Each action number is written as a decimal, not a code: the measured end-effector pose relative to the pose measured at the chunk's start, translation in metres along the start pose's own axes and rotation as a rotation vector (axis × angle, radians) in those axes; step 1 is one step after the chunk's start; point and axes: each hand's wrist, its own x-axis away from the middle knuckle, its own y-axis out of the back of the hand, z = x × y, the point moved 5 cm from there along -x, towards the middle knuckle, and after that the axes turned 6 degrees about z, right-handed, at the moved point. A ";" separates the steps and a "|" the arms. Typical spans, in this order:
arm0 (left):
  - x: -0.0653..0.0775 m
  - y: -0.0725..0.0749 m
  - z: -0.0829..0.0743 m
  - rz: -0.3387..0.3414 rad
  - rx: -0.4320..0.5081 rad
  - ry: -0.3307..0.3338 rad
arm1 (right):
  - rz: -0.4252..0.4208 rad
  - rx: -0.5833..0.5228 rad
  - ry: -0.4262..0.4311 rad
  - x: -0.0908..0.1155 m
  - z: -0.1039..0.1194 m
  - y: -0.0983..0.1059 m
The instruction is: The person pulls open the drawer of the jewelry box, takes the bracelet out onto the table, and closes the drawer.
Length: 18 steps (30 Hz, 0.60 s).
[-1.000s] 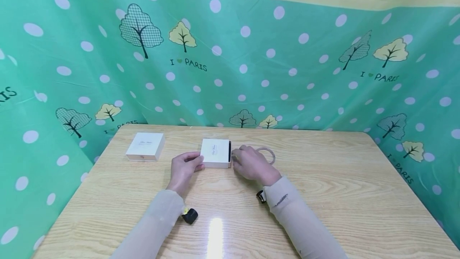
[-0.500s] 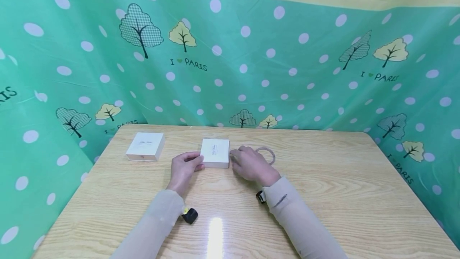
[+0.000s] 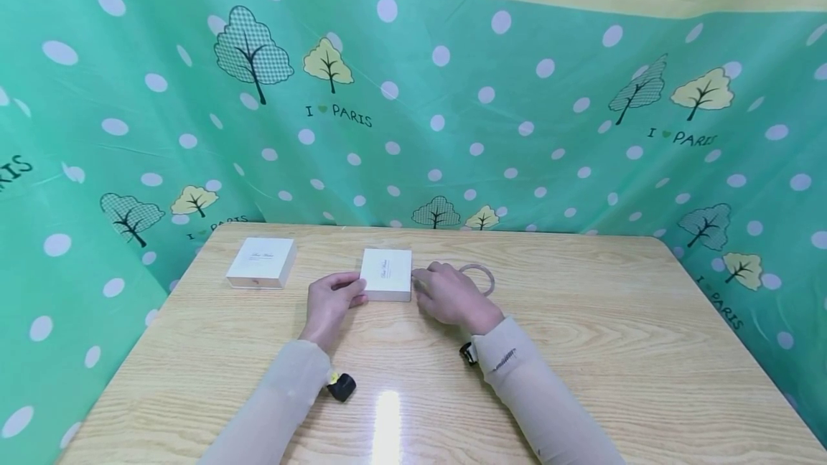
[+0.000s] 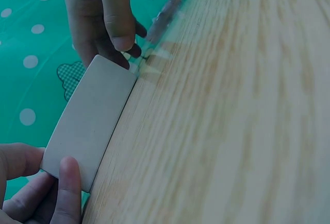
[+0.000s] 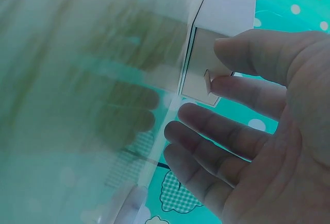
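A white sliding-drawer gift box (image 3: pixel 386 275) with small print on top lies on the table between both hands. My left hand (image 3: pixel 328 306) grips its left end, the thumb on the near side wall and the other fingers at the left end and beyond. My right hand (image 3: pixel 449 294) is at the opposite end with fingers fairly straight. In the right wrist view the index fingertip touches a small pull tab (image 5: pixel 208 81) on the drawer front (image 5: pixel 198 62), and the thumb is close above. The drawer front sits flush in the sleeve. A pale translucent bangle (image 3: pixel 492 280) lies just beyond the right hand, partly hidden by it.
Another white box (image 3: pixel 261 262) of the same kind stands at the back left of the wooden table (image 3: pixel 614 350). A green dotted curtain (image 3: pixel 439 92) hangs right behind the table's far edge.
A dark strip of the drawer's inside showed at the box's right end a second ago; the drawer has slid in and the strip is gone. My right hand shifted slightly left, while the left stayed put.
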 end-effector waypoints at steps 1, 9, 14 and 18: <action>0.000 0.000 0.000 -0.001 -0.001 0.000 | 0.000 0.002 0.001 0.000 0.000 0.000; 0.000 0.000 -0.001 -0.007 -0.002 0.000 | -0.007 0.011 0.012 0.000 0.000 0.000; 0.000 0.000 0.000 -0.007 -0.004 0.003 | -0.002 0.006 0.012 0.000 0.000 0.001; 0.000 0.001 0.000 -0.002 0.003 0.007 | 0.009 -0.054 -0.029 0.001 -0.003 0.003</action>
